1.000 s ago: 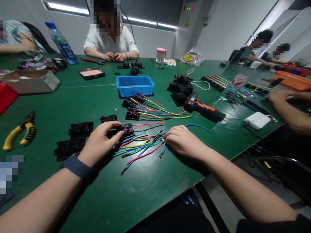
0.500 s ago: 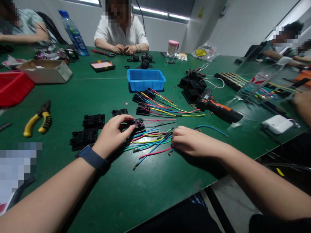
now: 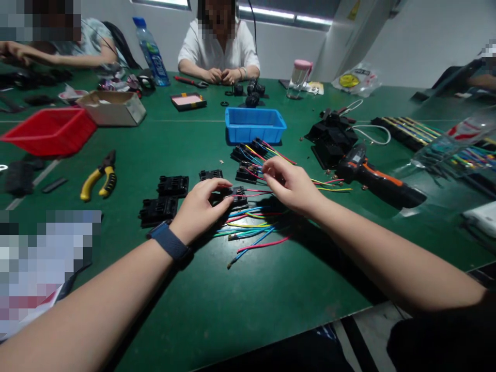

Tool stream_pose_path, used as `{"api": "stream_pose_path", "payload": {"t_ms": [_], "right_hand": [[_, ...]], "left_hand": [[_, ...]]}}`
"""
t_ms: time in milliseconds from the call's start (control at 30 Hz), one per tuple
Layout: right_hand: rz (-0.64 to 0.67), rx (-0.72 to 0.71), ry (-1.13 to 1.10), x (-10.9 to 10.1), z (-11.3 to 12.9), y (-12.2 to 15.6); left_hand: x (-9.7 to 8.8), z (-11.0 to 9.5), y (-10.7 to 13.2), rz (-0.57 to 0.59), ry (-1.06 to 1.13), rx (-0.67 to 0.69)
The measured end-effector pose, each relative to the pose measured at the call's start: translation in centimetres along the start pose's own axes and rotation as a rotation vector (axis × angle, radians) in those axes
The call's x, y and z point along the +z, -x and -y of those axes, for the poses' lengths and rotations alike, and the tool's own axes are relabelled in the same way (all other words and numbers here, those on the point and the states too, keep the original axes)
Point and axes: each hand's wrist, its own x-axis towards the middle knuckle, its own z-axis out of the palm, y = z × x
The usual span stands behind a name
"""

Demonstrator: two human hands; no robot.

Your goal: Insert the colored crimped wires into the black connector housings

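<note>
My left hand (image 3: 201, 206), a dark band on its wrist, rests on the green table (image 3: 240, 310) with its fingers curled around a black connector block (image 3: 237, 195) that has coloured wires running out of it. My right hand (image 3: 291, 183) hovers just right of that block, fingers pinched together near its wires; what they pinch is too small to make out. A loose spread of coloured wires (image 3: 251, 232) lies under and in front of both hands. More black connector blocks (image 3: 165, 199) sit to the left of my left hand.
A blue bin (image 3: 253, 124) stands behind wired connectors (image 3: 250, 155). An orange-black power screwdriver (image 3: 377, 178) lies to the right, yellow pliers (image 3: 98, 178) and a red tray (image 3: 50, 132) to the left. Other people sit across and at both sides.
My right hand has lifted off the loose wires and moved up and left to the connector block. My left hand has stayed on the block. The camera has swung left.
</note>
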Motion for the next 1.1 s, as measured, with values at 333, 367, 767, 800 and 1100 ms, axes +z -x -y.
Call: {"api": "stream_pose_path", "payload": {"t_ms": [333, 367, 767, 800, 1100], "right_hand": [[0.011, -0.011, 0.014, 1.6, -0.3, 0.0], [0.021, -0.024, 0.024, 1.5, -0.3, 0.2], [0.011, -0.098, 0.053, 1.8, -0.8, 0.4], [0.011, -0.102, 0.052, 1.9, -0.8, 0.5], [0.04, -0.2, 0.191, 2.0, -0.6, 0.9]], "left_hand": [[0.0, -0.1, 0.0, 0.002, 0.03, -0.032], [0.0, -0.2, 0.0, 0.006, 0.032, -0.042], [0.0, -0.5, 0.0, 0.021, -0.003, -0.086], [0.0, -0.5, 0.0, 0.023, -0.006, -0.087], [-0.4, -1.1, 0.1, 0.011, -0.05, -0.013]]}}
